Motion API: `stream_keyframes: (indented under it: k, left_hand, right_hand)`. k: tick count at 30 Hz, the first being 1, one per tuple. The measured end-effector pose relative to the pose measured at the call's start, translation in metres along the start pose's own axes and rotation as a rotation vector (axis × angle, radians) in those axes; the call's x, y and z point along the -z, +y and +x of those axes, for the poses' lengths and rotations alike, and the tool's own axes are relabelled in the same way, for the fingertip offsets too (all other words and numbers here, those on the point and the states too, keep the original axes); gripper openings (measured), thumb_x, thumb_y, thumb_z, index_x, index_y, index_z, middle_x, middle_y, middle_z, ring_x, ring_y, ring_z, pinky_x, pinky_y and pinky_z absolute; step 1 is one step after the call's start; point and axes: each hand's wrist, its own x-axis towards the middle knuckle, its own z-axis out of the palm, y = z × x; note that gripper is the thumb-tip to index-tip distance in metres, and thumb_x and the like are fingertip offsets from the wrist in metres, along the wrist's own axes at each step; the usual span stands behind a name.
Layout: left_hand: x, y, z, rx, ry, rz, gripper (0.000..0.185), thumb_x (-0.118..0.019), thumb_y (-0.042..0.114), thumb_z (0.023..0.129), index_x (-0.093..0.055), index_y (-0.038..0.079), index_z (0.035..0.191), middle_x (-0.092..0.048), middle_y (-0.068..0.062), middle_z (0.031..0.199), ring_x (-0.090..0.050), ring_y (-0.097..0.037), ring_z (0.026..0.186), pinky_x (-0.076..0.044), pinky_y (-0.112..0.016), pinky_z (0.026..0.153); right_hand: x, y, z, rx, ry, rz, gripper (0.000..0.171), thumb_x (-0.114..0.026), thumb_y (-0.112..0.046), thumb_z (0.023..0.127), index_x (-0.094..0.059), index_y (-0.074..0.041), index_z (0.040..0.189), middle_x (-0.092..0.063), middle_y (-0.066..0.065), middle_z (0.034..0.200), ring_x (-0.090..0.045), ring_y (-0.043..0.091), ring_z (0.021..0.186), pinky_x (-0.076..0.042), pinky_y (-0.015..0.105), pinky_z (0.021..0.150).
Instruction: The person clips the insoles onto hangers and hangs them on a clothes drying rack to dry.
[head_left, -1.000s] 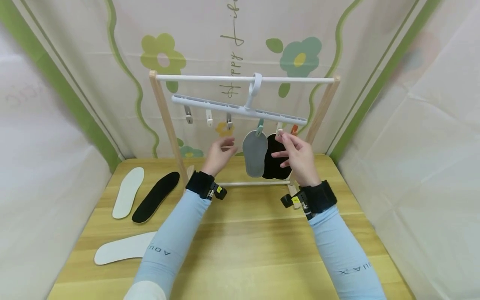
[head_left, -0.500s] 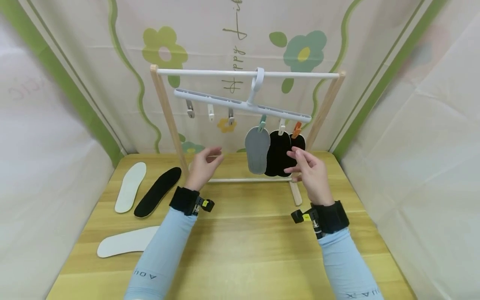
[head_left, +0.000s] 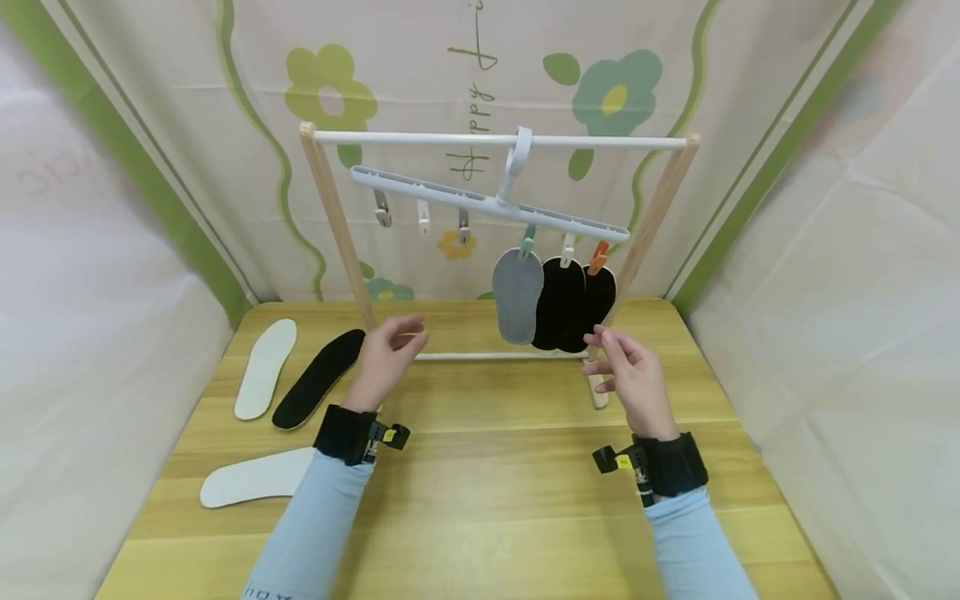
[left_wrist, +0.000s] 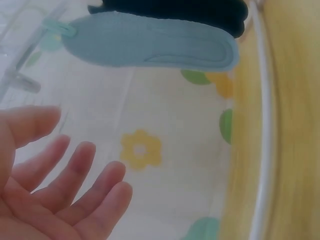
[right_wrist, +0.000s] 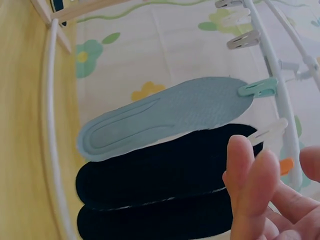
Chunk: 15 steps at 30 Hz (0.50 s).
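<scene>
Just above right hand (head_left: pixel 633 379): black insoles (head_left: pixel 573 304), grey insole (head_left: pixel 517 293) clipped up; both hands, left hand (head_left: pixel 386 360) included, relaxed, empty.

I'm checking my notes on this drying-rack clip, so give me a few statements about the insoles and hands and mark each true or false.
1. Three insoles hang from clips on the white hanger. True: a grey insole and two black ones.
2. The right hand grips a black insole. False: its fingers are loose and hold nothing.
3. Three insoles lie on the table, left of the rack. True: two white insoles and a black insole.
4. The left hand pinches a clip. False: it is empty, below the three bare clips.
5. The grey insole hangs from an orange clip. False: its clip is teal.
</scene>
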Motion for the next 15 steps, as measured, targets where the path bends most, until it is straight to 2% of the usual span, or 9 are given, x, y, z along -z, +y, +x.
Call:
stream_keyframes:
  k: [6,12,15]
  left_hand:
    - [0.007,-0.011,-0.013,0.025,0.033,0.034,0.034,-0.066,0.019,0.097,-0.064,0.005,0.128,-0.066,-0.014,0.120,-0.064,-0.026,0.108,-0.052,-0.032,0.091]
    - [0.014,-0.020,-0.030,0.055,0.043,0.042,0.035,-0.066,0.022,0.097,-0.064,0.007,0.129,-0.067,-0.013,0.119,-0.064,-0.024,0.108,-0.051,-0.036,0.093]
    - [0.020,-0.025,-0.039,0.065,0.056,0.056,0.034,-0.066,0.023,0.098,-0.064,0.007,0.128,-0.067,-0.012,0.119,-0.064,-0.024,0.108,-0.051,-0.031,0.092]
  right_hand:
    - [0.005,0.015,-0.008,-0.039,0.010,-0.043,0.055,-0.048,-0.041,0.103,-0.052,-0.001,0.140,-0.065,0.009,0.124,-0.070,0.017,0.081,-0.057,0.030,0.056]
    - [0.007,0.024,-0.018,-0.071,0.021,-0.061,0.050,-0.049,-0.039,0.104,-0.055,-0.002,0.138,-0.068,0.004,0.121,-0.071,0.019,0.081,-0.058,0.031,0.058]
    - [0.006,0.029,-0.022,-0.092,0.013,-0.080,0.047,-0.049,-0.036,0.104,-0.056,-0.003,0.138,-0.068,0.001,0.119,-0.071,0.022,0.083,-0.058,0.035,0.059]
